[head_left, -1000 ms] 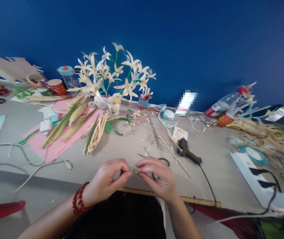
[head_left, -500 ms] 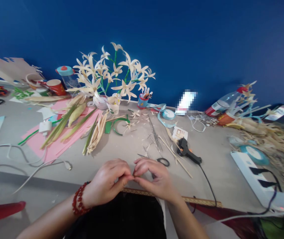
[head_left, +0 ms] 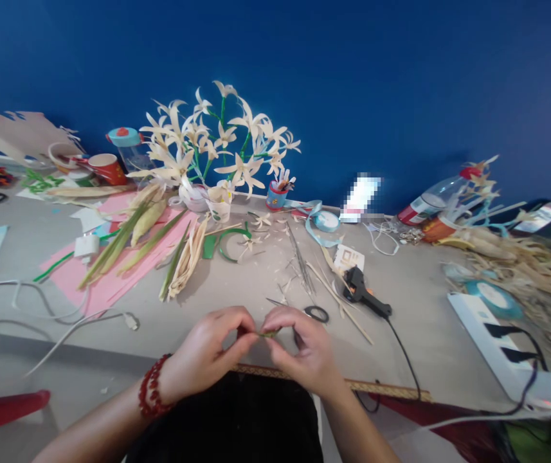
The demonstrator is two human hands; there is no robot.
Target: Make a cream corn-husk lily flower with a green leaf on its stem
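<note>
Close to the table's front edge, my left hand (head_left: 212, 347) pinches one end of a small thin greenish strip (head_left: 268, 334) between thumb and forefinger. My right hand (head_left: 308, 350) has its thumb and fingertips closed around the other end of that strip. Much of the strip is hidden by the fingers, and its exact kind is too small to make out. Just beyond my right hand lie scissors (head_left: 316, 314) with black handles. A black glue gun (head_left: 366, 292) rests farther right, its cord running toward the front edge.
Pale husk flowers (head_left: 243, 168) stand in cups at the back. Corn husks (head_left: 188, 267) and pink paper (head_left: 104, 286) lie left, with a white cable (head_left: 70, 334). Wires (head_left: 300, 257) and blue ribbon (head_left: 327, 221) lie centrally; a power strip (head_left: 490, 350) is right.
My fingertips have drawn slightly apart, so the greenish strip between them now shows. My right thumb has shifted a little to the right. The things on the table stay put.
</note>
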